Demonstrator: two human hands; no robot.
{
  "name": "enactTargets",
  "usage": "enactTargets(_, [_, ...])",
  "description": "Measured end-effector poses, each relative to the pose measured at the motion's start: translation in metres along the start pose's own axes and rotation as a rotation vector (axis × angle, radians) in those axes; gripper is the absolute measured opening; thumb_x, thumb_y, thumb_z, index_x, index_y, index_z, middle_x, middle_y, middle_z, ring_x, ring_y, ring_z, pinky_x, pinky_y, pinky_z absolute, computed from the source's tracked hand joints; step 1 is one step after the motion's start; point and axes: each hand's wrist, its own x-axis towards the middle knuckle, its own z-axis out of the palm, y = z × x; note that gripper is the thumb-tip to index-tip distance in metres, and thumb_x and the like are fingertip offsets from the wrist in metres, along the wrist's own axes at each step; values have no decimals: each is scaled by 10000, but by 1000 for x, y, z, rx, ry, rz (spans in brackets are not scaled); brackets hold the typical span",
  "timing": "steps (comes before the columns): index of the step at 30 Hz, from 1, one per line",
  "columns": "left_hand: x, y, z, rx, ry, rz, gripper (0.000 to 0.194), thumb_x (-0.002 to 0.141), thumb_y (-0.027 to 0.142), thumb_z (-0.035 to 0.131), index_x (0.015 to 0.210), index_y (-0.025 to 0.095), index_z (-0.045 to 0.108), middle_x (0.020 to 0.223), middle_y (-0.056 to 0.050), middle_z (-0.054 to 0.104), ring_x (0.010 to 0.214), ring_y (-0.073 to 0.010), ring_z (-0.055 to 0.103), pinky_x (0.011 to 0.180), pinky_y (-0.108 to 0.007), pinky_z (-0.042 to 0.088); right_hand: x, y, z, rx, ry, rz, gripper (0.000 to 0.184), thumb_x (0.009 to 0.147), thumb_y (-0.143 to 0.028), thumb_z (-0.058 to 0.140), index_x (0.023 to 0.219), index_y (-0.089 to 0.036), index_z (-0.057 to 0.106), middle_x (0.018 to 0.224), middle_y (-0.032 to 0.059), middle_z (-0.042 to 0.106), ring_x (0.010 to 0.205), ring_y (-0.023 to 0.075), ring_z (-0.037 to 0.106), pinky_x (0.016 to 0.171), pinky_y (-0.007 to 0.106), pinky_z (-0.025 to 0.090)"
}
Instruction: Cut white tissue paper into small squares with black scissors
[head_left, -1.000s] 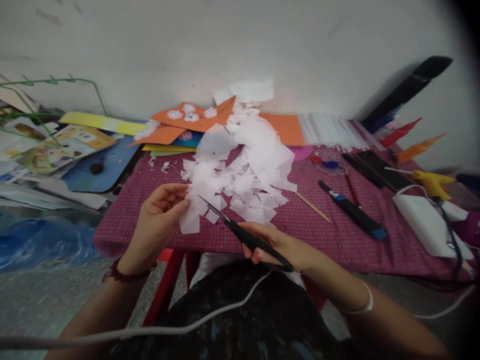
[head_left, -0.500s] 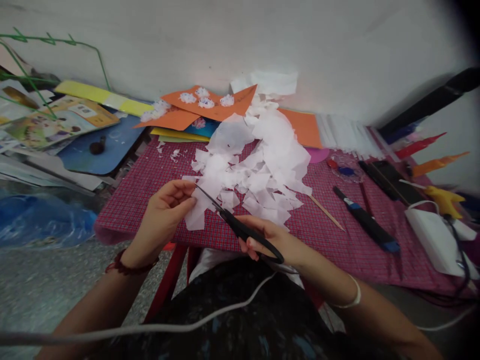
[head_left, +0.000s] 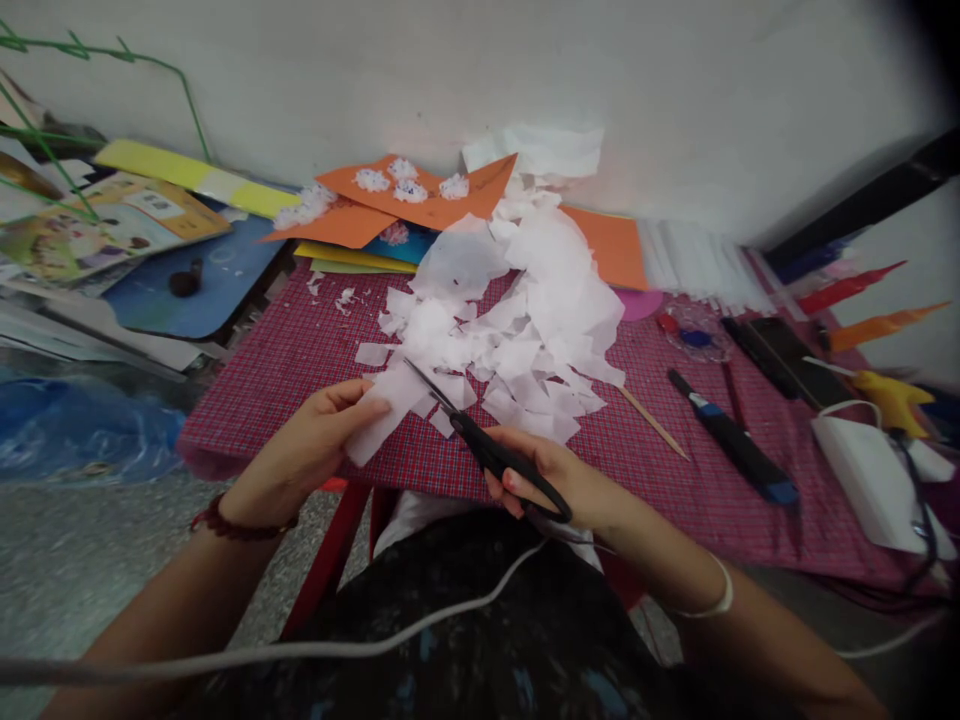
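My left hand (head_left: 322,430) pinches a strip of thin white paper (head_left: 379,420) between thumb and fingers, over the front edge of the table. In my right hand (head_left: 547,475) is a pair of black-handled scissors (head_left: 480,440), my fingers through the handles. Their blades point up and left, close to the right edge of the strip, and look nearly closed. Just beyond both hands lies a heap of cut white paper pieces (head_left: 517,340), with a rounder white sheet (head_left: 459,262) at its back left.
Orange card (head_left: 427,205) with white fluffy pieces stands behind the heap. Right of it lie a wooden stick (head_left: 652,425), a black-and-blue cutter knife (head_left: 739,445), a yellow glue gun (head_left: 892,400) and a white box (head_left: 862,475). A white cable (head_left: 360,645) crosses my lap.
My left hand has drawn the paper strip down and left, and the strip has turned. The scissors' tips, which were near my left fingertips, are now farther from them. The view has shifted.
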Motion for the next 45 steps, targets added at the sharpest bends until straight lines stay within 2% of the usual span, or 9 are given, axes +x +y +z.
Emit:
enactTargets(3, [4,2,4,-23,23,127,262,596,265,928,806,175,799,758,-31,746,622,-115,631,590,-185,525,-4,-6,-5,-83,-71,-70,682,850,-766,637,1164,-164,577,908,22,555,748,122,509,619,260,419])
enactTargets(7, [12,3,8,-51,43,223,211,599,273,922,719,181,774,709,-28,724,627,-119,621,607,-202,522,-10,-13,-10,-85,-80,-39,681,856,-768,626,1201,-184,561,942,19,553,776,136,514,669,279,415])
enactTargets(13, [16,0,13,39,-4,187,139,672,285,872,738,194,790,726,-54,723,617,-154,616,598,-269,522,-11,-20,-11,-130,-92,47,831,847,-713,693,1438,-171,471,946,21,541,801,146,507,690,283,435])
enactTargets(20, [14,-6,16,145,-101,155,187,710,371,845,710,199,770,708,-52,690,576,-143,562,543,-260,444,1,-22,-7,-212,-104,40,819,836,-670,736,1416,-144,495,1046,58,577,894,173,545,794,315,477])
enactTargets(28, [11,-3,20,140,-113,183,189,686,366,841,672,196,759,667,-41,663,563,-132,522,509,-235,420,0,-17,-1,-75,-11,137,772,821,-600,779,1400,-157,526,799,-21,510,626,99,413,526,244,329])
enactTargets(35, [14,1,21,122,-126,142,168,677,317,831,680,174,742,664,-39,672,555,-120,557,518,-216,450,1,-12,1,-39,68,165,684,799,-583,796,1287,-159,571,729,-41,513,509,65,423,447,239,273])
enactTargets(38, [14,0,14,84,-156,124,187,632,292,838,758,179,758,703,-36,694,571,-130,591,525,-218,485,1,-8,-2,-39,60,122,656,826,-600,762,1265,-166,544,764,-30,525,514,67,440,455,247,277])
enactTargets(42, [13,-2,3,91,-106,117,178,629,280,844,658,168,709,613,-17,629,505,-100,531,457,-185,434,-1,-11,-9,-137,-24,60,669,861,-682,683,1250,-159,535,838,8,541,644,117,499,537,270,364])
enactTargets(45, [12,0,1,44,-50,179,189,630,268,852,634,170,690,597,-6,617,505,-94,536,472,-183,447,-6,-13,-14,-187,-80,14,634,880,-725,631,1178,-171,552,940,39,554,774,146,530,610,285,407])
